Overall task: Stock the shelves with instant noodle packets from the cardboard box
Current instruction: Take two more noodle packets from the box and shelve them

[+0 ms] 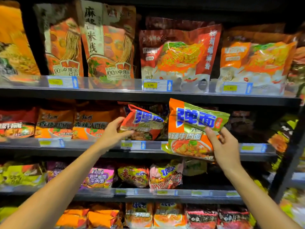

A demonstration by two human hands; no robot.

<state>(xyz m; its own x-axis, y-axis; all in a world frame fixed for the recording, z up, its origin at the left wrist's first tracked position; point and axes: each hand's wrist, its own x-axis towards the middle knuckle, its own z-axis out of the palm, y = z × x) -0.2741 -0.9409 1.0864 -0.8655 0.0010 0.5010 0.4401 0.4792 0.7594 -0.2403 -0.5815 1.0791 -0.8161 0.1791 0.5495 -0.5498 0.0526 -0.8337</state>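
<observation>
My left hand (113,131) grips the left edge of a red noodle packet (143,123) with blue lettering, which sits tilted on the middle shelf (99,151). An orange and green noodle packet (189,128) with the same blue lettering is held by my right hand (222,146) at its lower right corner. That packet hangs in front of the shelf's edge, just right of the red one. The cardboard box is out of view.
The top shelf (148,96) carries tall noodle bags behind price tags (156,85). More packets fill the lower shelves (132,194). A dark gap lies on the middle shelf to the right of my right hand (244,126). A black upright post (288,162) stands at right.
</observation>
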